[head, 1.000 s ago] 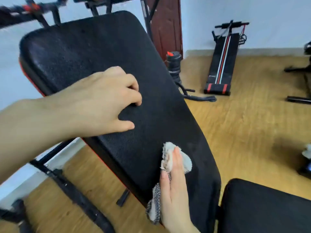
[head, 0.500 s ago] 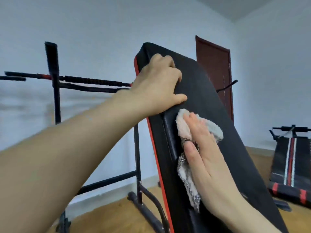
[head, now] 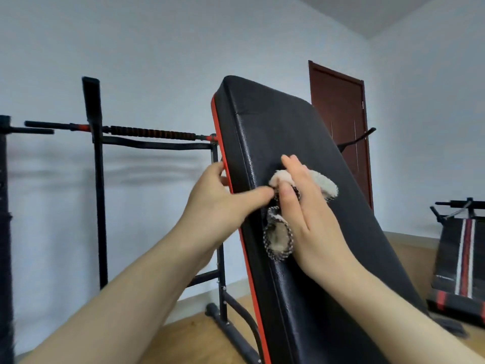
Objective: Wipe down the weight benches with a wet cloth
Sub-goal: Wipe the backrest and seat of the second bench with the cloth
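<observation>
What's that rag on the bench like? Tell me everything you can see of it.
The cloth is fluffy and cream with a black-and-white checked border. The right hand presses it flat-fingered against the tilted black bench pad; its lower end hangs bunched. The thumb of the left hand reaches its edge. Wetness can't be judged.

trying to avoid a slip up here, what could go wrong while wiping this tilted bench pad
1. The cloth is only pressed flat under the right hand; its loose end hangs free, so it may slip out on the steep bench pad.
2. The left hand grips the pad's edge with its thumb right beside the cloth, so a sideways stroke could bump it and leave that strip unwiped.
</observation>
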